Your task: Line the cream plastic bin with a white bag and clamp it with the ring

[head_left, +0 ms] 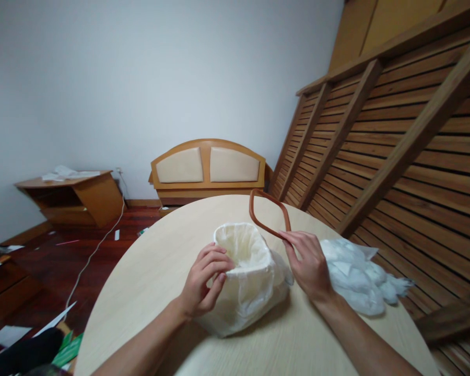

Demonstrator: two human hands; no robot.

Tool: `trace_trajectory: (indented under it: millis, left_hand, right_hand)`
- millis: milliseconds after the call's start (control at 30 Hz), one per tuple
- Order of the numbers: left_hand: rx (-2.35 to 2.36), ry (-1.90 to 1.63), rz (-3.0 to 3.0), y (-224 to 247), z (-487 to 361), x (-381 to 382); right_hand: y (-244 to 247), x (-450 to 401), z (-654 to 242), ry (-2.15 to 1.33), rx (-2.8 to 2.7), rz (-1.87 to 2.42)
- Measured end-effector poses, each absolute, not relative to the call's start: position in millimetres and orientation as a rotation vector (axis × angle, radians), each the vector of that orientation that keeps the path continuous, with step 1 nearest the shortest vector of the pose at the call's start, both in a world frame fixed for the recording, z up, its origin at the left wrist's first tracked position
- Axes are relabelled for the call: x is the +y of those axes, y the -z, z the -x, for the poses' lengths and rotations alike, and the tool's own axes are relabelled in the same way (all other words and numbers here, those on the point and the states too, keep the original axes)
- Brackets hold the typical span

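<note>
A trash bin (245,300) lined with a thin white plastic bag stands in front of me on the round table, its mouth facing up and towards me. My left hand (206,279) grips the near left of its rim, with fingers curled over the edge and the thumb outside. In my right hand (307,261), a brown rounded-square rim ring (251,206) is pinched at one corner. The ring is held tilted above the table, beyond the bin and apart from it. To the right of my right hand lies a heap of crumpled clear plastic bags (356,277).
The round pale table (149,292) has its edge all around. A slatted wooden bed frame (407,136) leans at the right. Behind stands a headboard (207,162). On the left are a low cabinet (90,201), a white cable (97,248) and papers (10,336) on the floor.
</note>
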State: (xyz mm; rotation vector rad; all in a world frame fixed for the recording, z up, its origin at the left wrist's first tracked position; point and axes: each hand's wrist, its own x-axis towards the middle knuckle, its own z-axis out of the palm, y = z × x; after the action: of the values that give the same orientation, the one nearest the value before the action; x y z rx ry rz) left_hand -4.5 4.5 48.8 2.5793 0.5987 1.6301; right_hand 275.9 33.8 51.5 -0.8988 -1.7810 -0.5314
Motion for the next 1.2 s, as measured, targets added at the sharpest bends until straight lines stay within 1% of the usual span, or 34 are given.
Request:
trace_trajectory:
  millis: [300,400,567,667,833,1033,1100,1200]
  left_hand:
    - [0.556,-1.516,-2.374,-44,7,5]
    - [0.576,-1.578,-2.261,-39,7,8]
    - [0.81,-1.803,-1.96,-31,11,18]
    - [0.863,-1.847,-1.853,-28,14,23]
    - [0.866,-1.852,-1.888,-30,16,23]
    - [0.648,-1.862,-2.141,-47,13,19]
    - [0.658,-1.894,-2.197,-49,14,19]
    - [0.807,-1.974,-2.105,-47,15,19]
  right_hand:
    - [-55,28,-275,0.461,-1.851,0.645]
    - [-57,25,-276,0.43,-1.879,0.589]
    - [-62,14,-277,0.411,-1.961,0.476]
    - [-66,7,-276,0.414,-1.995,0.417]
    - [-73,-1,-269,0.414,-2.018,0.351]
    - [-75,-4,-266,0.405,-2.013,0.312]
    - [-72,-4,-265,0.396,-1.983,0.331]
    - [-67,-1,-262,0.383,-1.895,0.432]
